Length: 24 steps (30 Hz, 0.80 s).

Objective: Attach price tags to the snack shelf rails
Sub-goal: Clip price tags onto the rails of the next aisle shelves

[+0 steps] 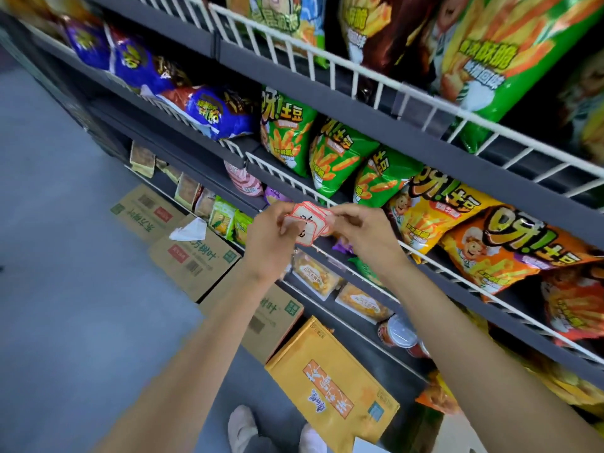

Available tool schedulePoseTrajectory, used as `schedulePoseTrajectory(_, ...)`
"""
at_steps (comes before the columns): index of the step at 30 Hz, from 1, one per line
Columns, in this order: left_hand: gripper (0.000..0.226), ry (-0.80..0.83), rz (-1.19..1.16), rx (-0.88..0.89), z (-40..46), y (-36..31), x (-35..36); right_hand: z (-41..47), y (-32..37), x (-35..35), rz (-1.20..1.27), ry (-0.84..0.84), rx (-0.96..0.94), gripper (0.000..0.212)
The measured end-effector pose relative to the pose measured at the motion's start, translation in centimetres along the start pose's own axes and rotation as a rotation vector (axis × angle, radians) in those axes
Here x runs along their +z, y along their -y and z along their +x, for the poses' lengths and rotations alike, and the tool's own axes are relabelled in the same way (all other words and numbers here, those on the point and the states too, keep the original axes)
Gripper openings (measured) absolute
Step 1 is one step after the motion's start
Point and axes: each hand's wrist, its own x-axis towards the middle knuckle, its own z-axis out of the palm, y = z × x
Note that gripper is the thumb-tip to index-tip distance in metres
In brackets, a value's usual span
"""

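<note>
We hold a small stack of white paper price tags with red borders (309, 223) between both hands, in front of the white wire rail (441, 263) of the grey metal snack shelf (483, 300). Our left hand (273, 235) grips the stack from the left, fingers curled round its edge. Our right hand (356, 230) pinches the right side of the tags with thumb and fingertips. The tags sit just in front of the rail; we cannot tell whether they touch it.

Behind the rail lean green potato-stick snack bags (340, 155), with yellow and orange bags (438, 217) to their right. On the shelf to the left lie blue and purple snack bags (215, 114). On the grey floor (65, 289) below stand brown cardboard boxes (192, 259) and a yellow cardboard box (330, 384) beside the shelf base.
</note>
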Motion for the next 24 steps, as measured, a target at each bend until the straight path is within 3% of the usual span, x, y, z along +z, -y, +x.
schedulePoseTrajectory(7, 0.026, -0.057, -0.105, -0.085, 1.8, 0.8, -9.9, 3.7, 6.5, 7.3, 0.026, 0.022, -0.034, 0.021)
schedulePoseTrajectory(10, 0.012, -0.099, -0.157, -0.095, 3.1, 1.8, -15.2, 5.9, 9.1, 12.1, 0.025, 0.045, -0.047, 0.020)
schedulePoseTrajectory(13, 0.024, -0.102, -0.133, -0.082, 4.9, 3.5, -20.9, 8.1, 11.4, 17.3, 0.031, 0.027, -0.068, 0.014)
schedulePoseTrajectory(17, 0.031, -0.128, -0.088, -0.053, 7.4, 6.6, -28.2, 10.7, 14.2, 24.8, 0.066, -0.036, -0.093, 0.026)
schedulePoseTrajectory(21, 0.012, -0.150, -0.044, -0.057, 9.3, 9.4, -34.2, 13.0, 16.4, 31.5, 0.091, -0.045, -0.102, 0.022)
schedulePoseTrajectory(24, 0.020, -0.174, 0.008, -0.066, 11.0, 11.0, -37.7, 14.8, 17.7, 35.3, 0.057, -0.041, -0.092, 0.021)
